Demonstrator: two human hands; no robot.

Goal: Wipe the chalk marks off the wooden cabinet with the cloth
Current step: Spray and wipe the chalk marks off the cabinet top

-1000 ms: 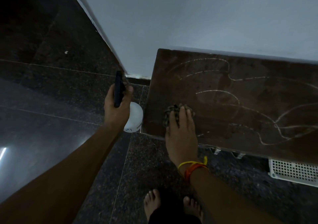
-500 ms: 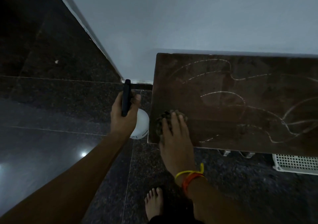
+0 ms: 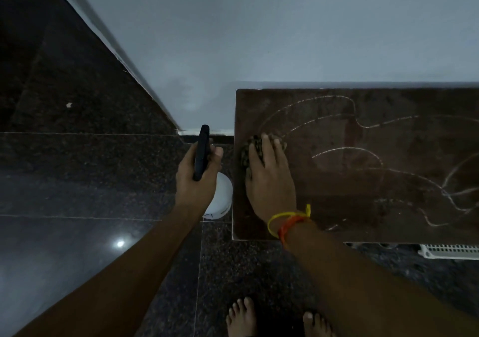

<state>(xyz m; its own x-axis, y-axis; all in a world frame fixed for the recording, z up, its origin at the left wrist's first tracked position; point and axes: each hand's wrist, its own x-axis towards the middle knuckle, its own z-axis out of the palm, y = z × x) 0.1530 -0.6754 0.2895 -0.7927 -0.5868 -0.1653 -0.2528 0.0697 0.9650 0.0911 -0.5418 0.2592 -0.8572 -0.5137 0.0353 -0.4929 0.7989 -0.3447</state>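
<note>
The right hand [image 3: 269, 181] presses flat on a crumpled cloth [image 3: 248, 147] near the wooden cabinet's [image 3: 363, 196] left edge; chalk marks [image 3: 347, 152] spread rightward. The left hand [image 3: 198, 181], off that edge, grips a dark phone [image 3: 202, 152].

No legible text, label, brand, number or sign found in the head view. The chalk marks [image 3: 347, 152] on the wooden cabinet [image 3: 388, 202] are loose curved lines only and form no letters or figures. A small dark mark sits at the lower edge of the white round object [image 3: 223, 202] on the floor beside the cabinet; too small and dim to read. The dark handheld item [image 3: 202, 152] shows no printing
</note>
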